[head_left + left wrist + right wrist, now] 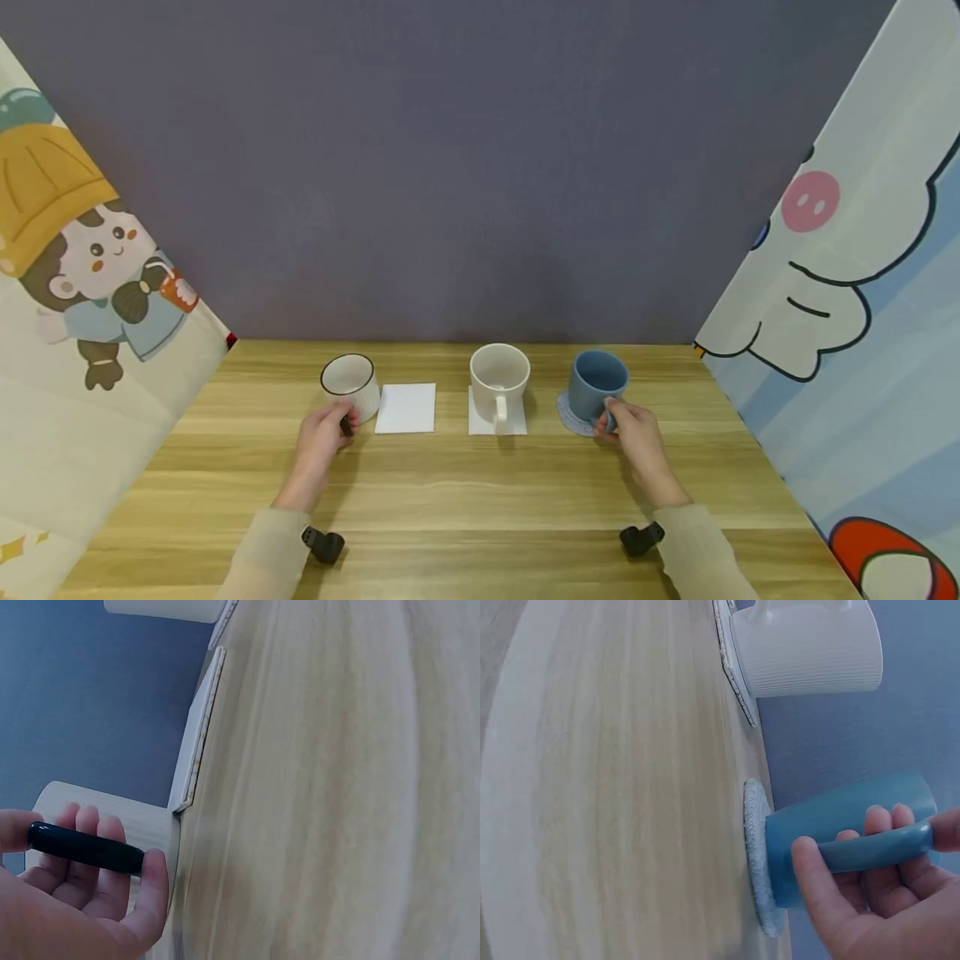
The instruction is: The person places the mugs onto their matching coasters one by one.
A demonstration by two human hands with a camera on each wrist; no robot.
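Observation:
On the left, a white mug (360,392) with a dark rim stands on the wood beside a white square coaster (406,408). My left hand (321,437) grips its black handle (86,847), fingers passed behind it and thumb at one end. At the right, a blue mug (592,379) sits upright on a round knitted-looking coaster (759,859). Its blue handle (877,849) is held by my right hand (636,433), with fingers through the loop. Between them, untouched, a cream ribbed mug (498,375) rests on another square coaster (516,425), handle toward me.
The wood-grain table (465,500) ends at a grey-purple panel (465,167) close behind the mugs. Cartoon-printed cloths flank it, one on the left (45,433) and one on the right (885,350). Black wrist cameras show on both sleeves.

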